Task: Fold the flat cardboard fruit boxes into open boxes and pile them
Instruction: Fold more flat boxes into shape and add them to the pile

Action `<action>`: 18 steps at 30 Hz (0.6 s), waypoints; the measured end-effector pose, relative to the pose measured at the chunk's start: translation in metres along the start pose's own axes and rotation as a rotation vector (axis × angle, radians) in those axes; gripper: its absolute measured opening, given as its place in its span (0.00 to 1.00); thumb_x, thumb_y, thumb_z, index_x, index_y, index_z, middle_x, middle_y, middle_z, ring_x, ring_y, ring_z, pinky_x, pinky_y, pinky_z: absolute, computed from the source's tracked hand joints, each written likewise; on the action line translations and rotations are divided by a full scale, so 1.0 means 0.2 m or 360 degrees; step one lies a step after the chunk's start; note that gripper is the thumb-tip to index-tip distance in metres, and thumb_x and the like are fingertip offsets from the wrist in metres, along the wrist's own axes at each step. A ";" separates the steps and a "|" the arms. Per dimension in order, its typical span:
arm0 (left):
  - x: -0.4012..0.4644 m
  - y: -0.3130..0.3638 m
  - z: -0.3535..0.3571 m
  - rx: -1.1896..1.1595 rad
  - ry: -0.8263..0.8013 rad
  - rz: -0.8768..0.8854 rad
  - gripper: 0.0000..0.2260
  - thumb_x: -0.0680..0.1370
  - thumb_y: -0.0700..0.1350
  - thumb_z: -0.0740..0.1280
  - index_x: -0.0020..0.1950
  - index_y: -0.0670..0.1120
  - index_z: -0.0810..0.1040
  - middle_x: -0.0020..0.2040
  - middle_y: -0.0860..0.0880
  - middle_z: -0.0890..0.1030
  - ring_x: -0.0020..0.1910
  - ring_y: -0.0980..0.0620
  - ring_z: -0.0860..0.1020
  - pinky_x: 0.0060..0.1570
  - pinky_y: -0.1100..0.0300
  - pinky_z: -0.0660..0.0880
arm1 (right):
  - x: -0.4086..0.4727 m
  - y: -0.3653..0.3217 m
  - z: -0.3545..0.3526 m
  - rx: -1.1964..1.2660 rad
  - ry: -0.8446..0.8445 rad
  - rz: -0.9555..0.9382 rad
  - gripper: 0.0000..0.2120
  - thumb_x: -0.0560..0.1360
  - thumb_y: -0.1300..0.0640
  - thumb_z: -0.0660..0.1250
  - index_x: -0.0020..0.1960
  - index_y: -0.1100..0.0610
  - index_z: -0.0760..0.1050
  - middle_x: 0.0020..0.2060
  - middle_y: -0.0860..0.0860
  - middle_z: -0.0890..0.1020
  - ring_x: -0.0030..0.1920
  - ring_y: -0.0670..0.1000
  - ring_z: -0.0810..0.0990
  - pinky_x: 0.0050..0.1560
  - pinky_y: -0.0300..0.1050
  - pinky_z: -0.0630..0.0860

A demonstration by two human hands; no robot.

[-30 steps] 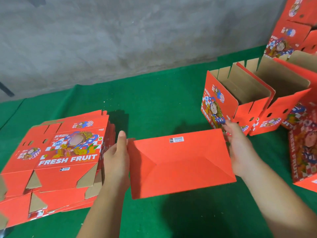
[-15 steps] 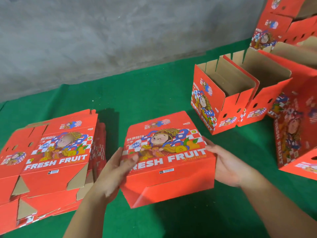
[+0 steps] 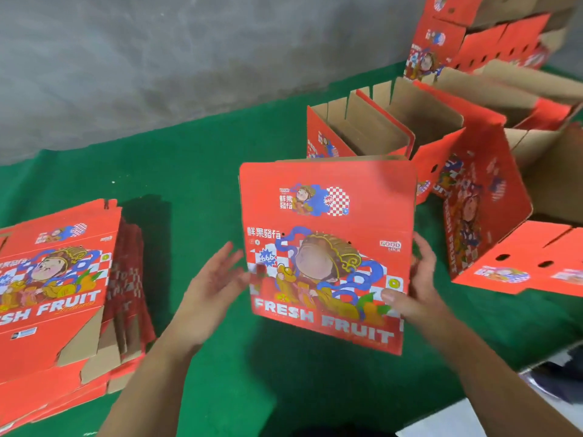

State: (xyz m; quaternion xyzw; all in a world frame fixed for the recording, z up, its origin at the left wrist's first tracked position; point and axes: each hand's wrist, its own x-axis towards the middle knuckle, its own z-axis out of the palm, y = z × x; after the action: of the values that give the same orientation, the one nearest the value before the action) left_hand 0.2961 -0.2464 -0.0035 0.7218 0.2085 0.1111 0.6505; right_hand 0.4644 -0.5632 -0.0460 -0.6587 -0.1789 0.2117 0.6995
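A red FRESH FRUIT box [image 3: 328, 247] stands upright above the green mat, its printed front facing me and its top flap raised. My right hand [image 3: 413, 288] grips its right edge, thumb on the printed face and fingers behind. My left hand [image 3: 214, 285] is beside the left edge with fingers spread straight, fingertips about at the edge; contact is unclear. A pile of flat red boxes [image 3: 60, 298] lies at the left. Folded open boxes [image 3: 372, 130] stand at the back right.
The green mat [image 3: 202, 171] covers the floor up to a grey concrete wall [image 3: 189, 58]. More folded red boxes [image 3: 511, 247] crowd the right side, some stacked [image 3: 473, 36] at the far right. A white surface with dark cloth [image 3: 542, 398] shows at the bottom right.
The box has been tipped from lying low with its bottom toward me to standing upright with the front facing me. My left hand has come off the box and spread open.
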 end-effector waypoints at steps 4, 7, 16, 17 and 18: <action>0.02 0.01 0.03 0.0083 0.0131 -0.0074 0.21 0.81 0.35 0.67 0.73 0.48 0.72 0.67 0.49 0.80 0.60 0.65 0.79 0.55 0.75 0.73 | -0.13 0.19 -0.31 -0.0372 0.0447 -0.0128 0.52 0.66 0.63 0.82 0.75 0.49 0.49 0.72 0.56 0.68 0.71 0.61 0.74 0.67 0.62 0.75; 0.02 0.01 0.07 0.0127 0.0141 -0.0087 0.19 0.82 0.34 0.66 0.72 0.47 0.73 0.64 0.49 0.82 0.59 0.61 0.78 0.56 0.74 0.72 | -0.21 0.30 -0.48 -0.0595 0.0723 -0.0009 0.58 0.62 0.59 0.85 0.76 0.58 0.46 0.73 0.59 0.65 0.74 0.59 0.69 0.72 0.68 0.68; 0.01 -0.05 0.20 0.0372 -0.0185 -0.0167 0.17 0.82 0.36 0.67 0.69 0.49 0.75 0.61 0.52 0.83 0.55 0.66 0.81 0.53 0.74 0.73 | -0.42 0.45 -0.67 -0.1097 0.0900 -0.0108 0.66 0.55 0.32 0.78 0.71 0.73 0.49 0.69 0.72 0.57 0.75 0.74 0.59 0.69 0.74 0.63; 0.01 -0.05 0.20 0.0384 -0.0199 -0.0173 0.17 0.82 0.36 0.67 0.69 0.48 0.75 0.62 0.50 0.83 0.56 0.65 0.81 0.55 0.73 0.74 | -0.48 0.48 -0.66 -0.1078 0.0939 -0.0061 0.67 0.54 0.31 0.78 0.73 0.69 0.49 0.69 0.69 0.58 0.74 0.72 0.61 0.69 0.74 0.64; 0.02 -0.05 0.20 0.0396 -0.0208 -0.0178 0.17 0.82 0.36 0.67 0.69 0.48 0.75 0.62 0.50 0.83 0.58 0.62 0.81 0.56 0.73 0.74 | -0.52 0.50 -0.65 -0.1047 0.0982 -0.0013 0.67 0.51 0.34 0.80 0.74 0.65 0.50 0.70 0.66 0.60 0.73 0.70 0.63 0.69 0.73 0.65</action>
State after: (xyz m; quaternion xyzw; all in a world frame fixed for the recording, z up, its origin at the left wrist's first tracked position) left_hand 0.3155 -0.2802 -0.0195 0.7899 0.2177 0.0009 0.5733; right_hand 0.4397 -0.7239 -0.1511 -0.8776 -0.0223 -0.0656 0.4743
